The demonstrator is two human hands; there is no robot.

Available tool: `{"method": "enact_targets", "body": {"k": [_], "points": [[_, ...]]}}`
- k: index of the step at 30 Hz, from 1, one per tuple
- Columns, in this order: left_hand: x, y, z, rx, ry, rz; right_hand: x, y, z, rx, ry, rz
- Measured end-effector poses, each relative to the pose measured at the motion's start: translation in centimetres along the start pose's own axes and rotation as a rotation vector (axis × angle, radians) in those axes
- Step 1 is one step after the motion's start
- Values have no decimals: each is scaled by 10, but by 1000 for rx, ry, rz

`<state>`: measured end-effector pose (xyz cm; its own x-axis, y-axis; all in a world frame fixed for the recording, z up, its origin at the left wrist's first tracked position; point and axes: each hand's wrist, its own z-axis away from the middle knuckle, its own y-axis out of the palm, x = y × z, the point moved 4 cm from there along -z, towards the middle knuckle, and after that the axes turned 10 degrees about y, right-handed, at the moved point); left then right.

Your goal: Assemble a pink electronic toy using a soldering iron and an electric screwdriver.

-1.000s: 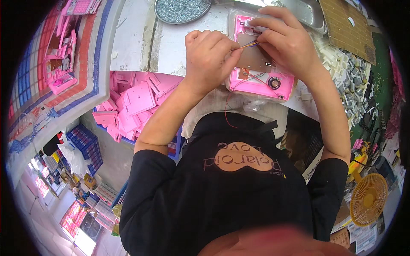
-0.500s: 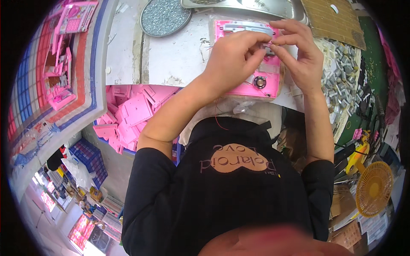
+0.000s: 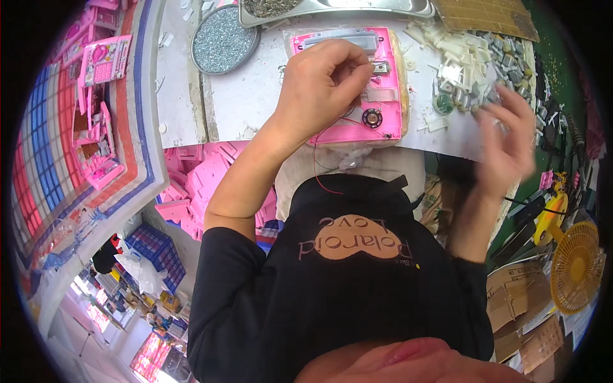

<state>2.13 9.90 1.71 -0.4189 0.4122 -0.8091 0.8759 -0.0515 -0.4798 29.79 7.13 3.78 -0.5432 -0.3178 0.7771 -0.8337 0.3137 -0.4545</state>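
A pink plastic toy housing point(image 3: 391, 131) lies on the white worktable. Inside it sit a round black speaker point(image 3: 372, 118), a grey strip point(image 3: 351, 41) along the far edge and a small metal piece point(image 3: 381, 67). My left hand point(image 3: 322, 83) is over the housing's left half, thumb and forefinger pinched together near the metal piece; what they hold is hidden. A thin red wire point(image 3: 315, 167) hangs from the near edge over my apron. My right hand point(image 3: 507, 143) is off the housing, near the pile of small motors point(image 3: 485, 54), its fingers smeared by motion.
At the back stand a round tray of screws point(image 3: 225, 39) and a long metal tray point(image 3: 357, 6). White plastic parts point(image 3: 456, 54) lie right of the housing. Pink panels point(image 3: 207, 179) fill a crate at lower left. A yellow fan point(image 3: 578, 268) stands at right.
My right hand has left the housing and swung right and toward me. My left hand stays over the housing, still pinched. The whole view has shifted a little.
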Motion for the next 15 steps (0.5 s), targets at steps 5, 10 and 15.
{"method": "enact_targets", "body": {"k": [5, 10, 15], "points": [[-6, 6, 1, -12, 135, -120, -161, -204, 24, -451, 713, -667], [-5, 19, -4, -34, 347, -386, -254, -297, 1, -286, 590, -911], [-1, 25, -2, -59, 325, -453, -197, -299, -3, -671, 594, -245]]}}
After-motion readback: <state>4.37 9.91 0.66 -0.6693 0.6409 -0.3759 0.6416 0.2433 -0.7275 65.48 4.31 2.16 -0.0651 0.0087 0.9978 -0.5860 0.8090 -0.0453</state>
